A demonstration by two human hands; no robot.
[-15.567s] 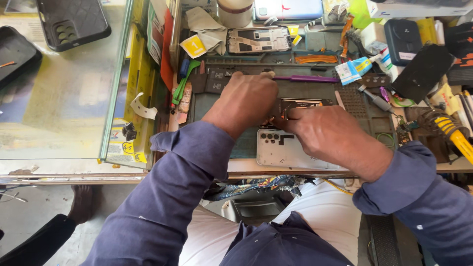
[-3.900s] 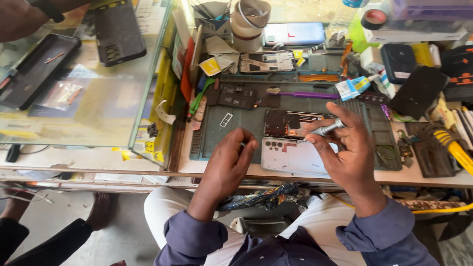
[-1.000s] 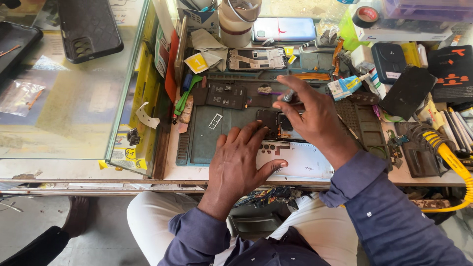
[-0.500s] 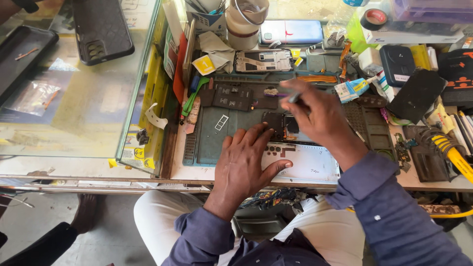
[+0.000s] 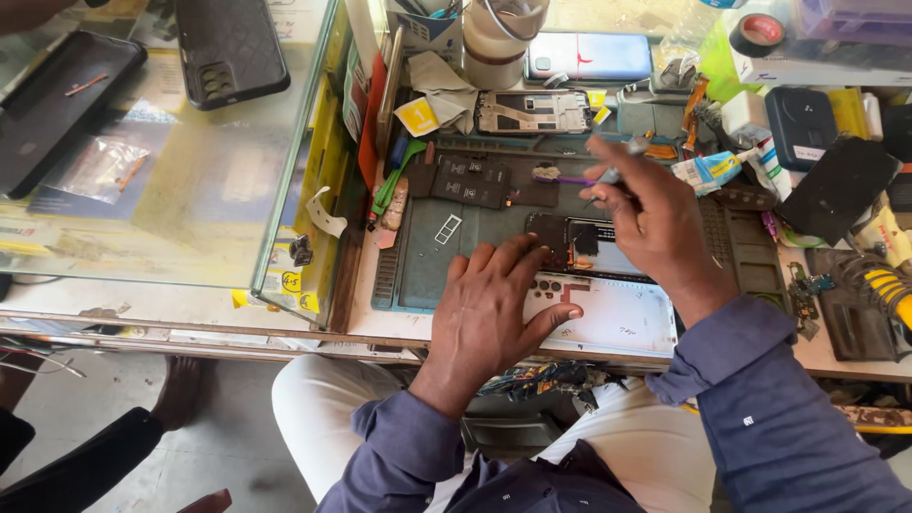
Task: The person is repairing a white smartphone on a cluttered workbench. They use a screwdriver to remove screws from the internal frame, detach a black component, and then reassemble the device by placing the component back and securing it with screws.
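**Opened phone on repair mat: hand positions**

Left hand [image 5: 489, 304]: laid flat, fingers spread, palm down on the opened white-backed smartphone [image 5: 608, 309] at the front edge of the bench. Fingertips reaching onto the dark exposed upper section of the phone. Nothing grasped; pressing only.

Right hand [image 5: 646, 214]: raised above the phone's upper end, fingers pinched around a slim silver-tipped hand tool [image 5: 613, 171]. Tool tip angled down and to the left; exact contact point not discernible.

Phone position: lying across the front part of the grey-green rubber repair mat [image 5: 427, 256], lower end at the front bench edge, upper end toward the mat's centre.

On the mat, toward its rear edge: a flat black rectangular cover plate [image 5: 472, 180] and a small white rectangular frame part [image 5: 447, 229], both well apart from the hands.

Beyond the mat's rear edge: a stripped metal phone frame [image 5: 532, 111] and a blue-backed phone [image 5: 591, 55], lying flat.

Left of the bench: a glass-topped display counter [image 5: 190, 190] carrying a black phone case [image 5: 231, 49] near its rear edge.

Right bench corner: a yellow-handled tool [image 5: 888, 285], partly visible.
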